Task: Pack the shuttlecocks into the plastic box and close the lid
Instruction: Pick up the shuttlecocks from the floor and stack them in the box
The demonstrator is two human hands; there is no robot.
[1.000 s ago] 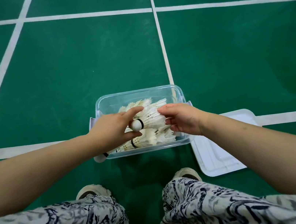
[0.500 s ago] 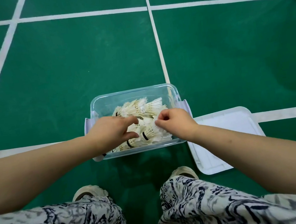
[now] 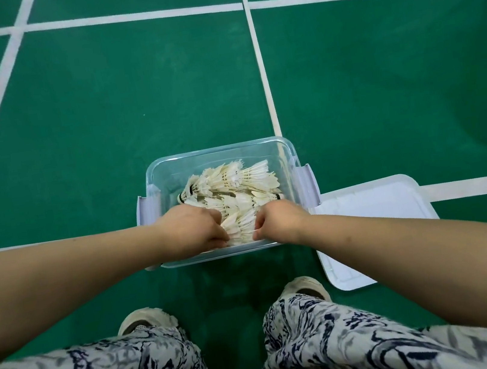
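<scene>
A clear plastic box [image 3: 218, 153] with pale side clips stands open on the green court floor. Several white feather shuttlecocks [image 3: 236, 185] lie piled inside it. Both my hands reach into the box's near end. My left hand [image 3: 192, 230] has its fingers curled round a shuttlecock [image 3: 239, 227] at the near wall. My right hand [image 3: 276, 220] pinches the same shuttlecock's feathers from the right. The fingertips are hidden among the feathers. The white lid [image 3: 377, 221] lies flat on the floor to the right of the box.
White court lines [image 3: 259, 65] cross the green floor around the box. My two shoes [image 3: 144, 320] and patterned trouser legs sit just below the box, close to its near wall.
Both hands have lowered the held shuttlecock from above the pile down into the near end of the box. My right hand's fingers have curled in.
</scene>
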